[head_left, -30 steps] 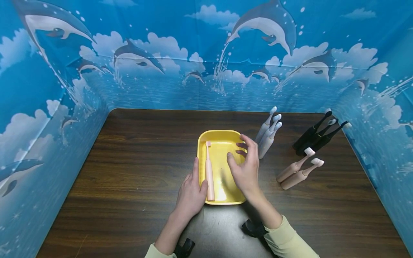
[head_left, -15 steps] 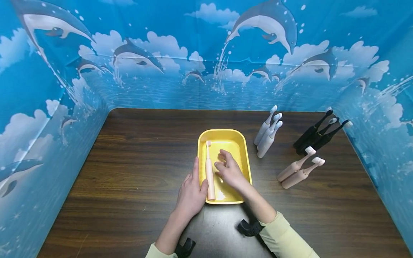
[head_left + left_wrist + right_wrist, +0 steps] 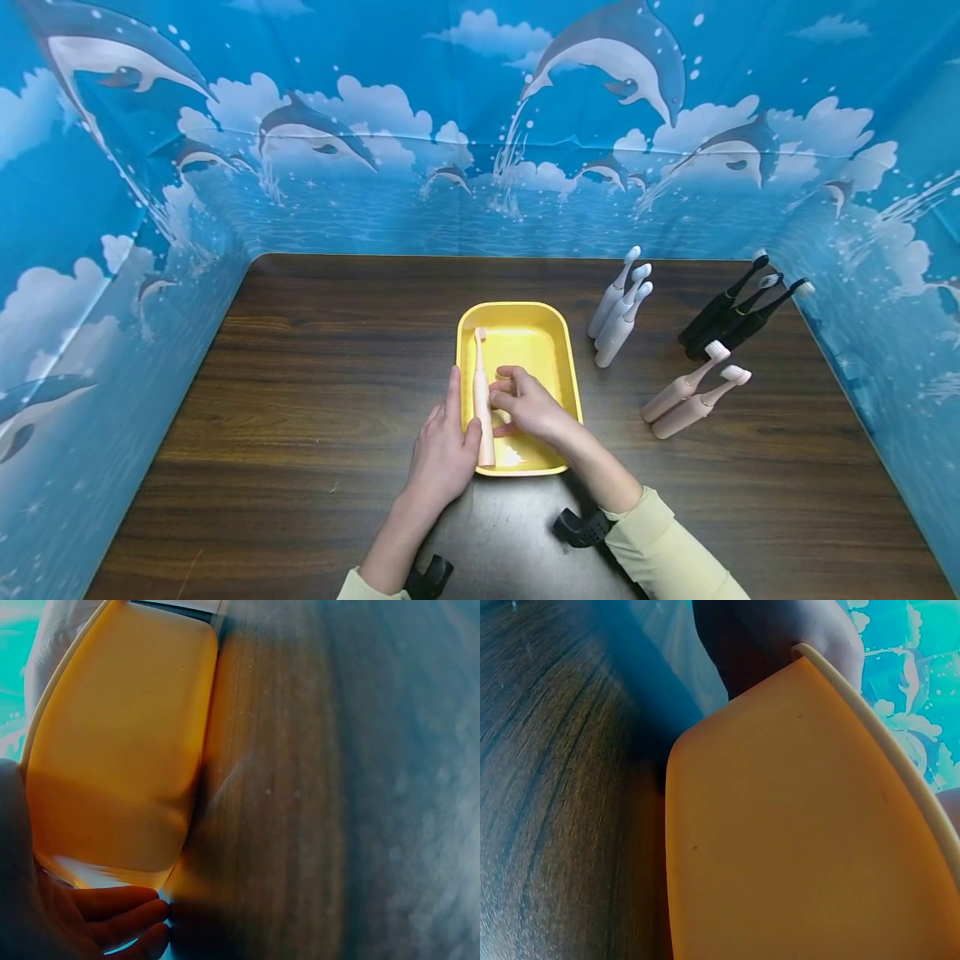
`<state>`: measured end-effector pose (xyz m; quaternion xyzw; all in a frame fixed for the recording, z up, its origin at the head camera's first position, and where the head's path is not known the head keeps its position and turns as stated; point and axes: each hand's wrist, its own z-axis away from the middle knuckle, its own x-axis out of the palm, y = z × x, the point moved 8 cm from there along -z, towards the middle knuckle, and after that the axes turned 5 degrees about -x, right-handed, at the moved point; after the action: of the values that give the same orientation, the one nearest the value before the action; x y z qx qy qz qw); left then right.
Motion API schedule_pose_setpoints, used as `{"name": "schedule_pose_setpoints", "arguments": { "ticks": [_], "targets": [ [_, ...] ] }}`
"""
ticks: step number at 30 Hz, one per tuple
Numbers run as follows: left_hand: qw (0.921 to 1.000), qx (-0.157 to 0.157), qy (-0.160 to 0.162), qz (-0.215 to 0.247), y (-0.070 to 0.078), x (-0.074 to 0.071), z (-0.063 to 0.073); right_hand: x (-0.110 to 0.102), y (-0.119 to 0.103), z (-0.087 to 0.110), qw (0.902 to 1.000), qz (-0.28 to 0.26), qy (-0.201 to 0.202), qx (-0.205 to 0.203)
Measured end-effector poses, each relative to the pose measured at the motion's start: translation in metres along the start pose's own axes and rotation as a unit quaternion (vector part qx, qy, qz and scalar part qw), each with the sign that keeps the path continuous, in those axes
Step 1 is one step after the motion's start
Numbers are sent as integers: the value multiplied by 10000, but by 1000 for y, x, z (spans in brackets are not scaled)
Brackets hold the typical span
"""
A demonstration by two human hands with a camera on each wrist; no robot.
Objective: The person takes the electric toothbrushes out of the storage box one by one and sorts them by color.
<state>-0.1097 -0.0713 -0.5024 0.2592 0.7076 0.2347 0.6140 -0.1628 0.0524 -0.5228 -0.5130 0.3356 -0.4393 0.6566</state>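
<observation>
A pink electric toothbrush (image 3: 484,417) lies lengthwise along the left side inside a yellow tray (image 3: 558,350), bristles up at the far end. My left hand (image 3: 444,454) grips the tray's left wall, index finger straight along the outside and thumb over the rim. In the left wrist view, fingers (image 3: 120,911) show against the tray's outer side. My right hand (image 3: 528,408) is inside the tray, loosely bent fingertips right at the right edge of the toothbrush handle. The right wrist view shows mostly the outer wall of the tray (image 3: 795,825), so those fingertips are hidden there.
Right of the tray stand several electric toothbrushes: a white group (image 3: 618,321), a black group (image 3: 738,312) and two pink ones (image 3: 690,400). All rest on a dark wooden table (image 3: 322,400). A dolphin-printed blue cloth (image 3: 420,192) encloses its back and sides.
My right hand has moved left from the tray's right rim into the tray, down to the toothbrush handle. My left hand has stayed on the tray's left side.
</observation>
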Motion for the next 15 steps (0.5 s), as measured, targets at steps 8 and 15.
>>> {"name": "schedule_pose_setpoints", "arguments": {
  "ticks": [8,15],
  "targets": [
    [10000,74,43,13,0,1,0,5,0,2,9995,46,-305,66],
    [9998,158,79,-44,1,1,0,16,0,3,9956,383,-859,-51]
  ]
}}
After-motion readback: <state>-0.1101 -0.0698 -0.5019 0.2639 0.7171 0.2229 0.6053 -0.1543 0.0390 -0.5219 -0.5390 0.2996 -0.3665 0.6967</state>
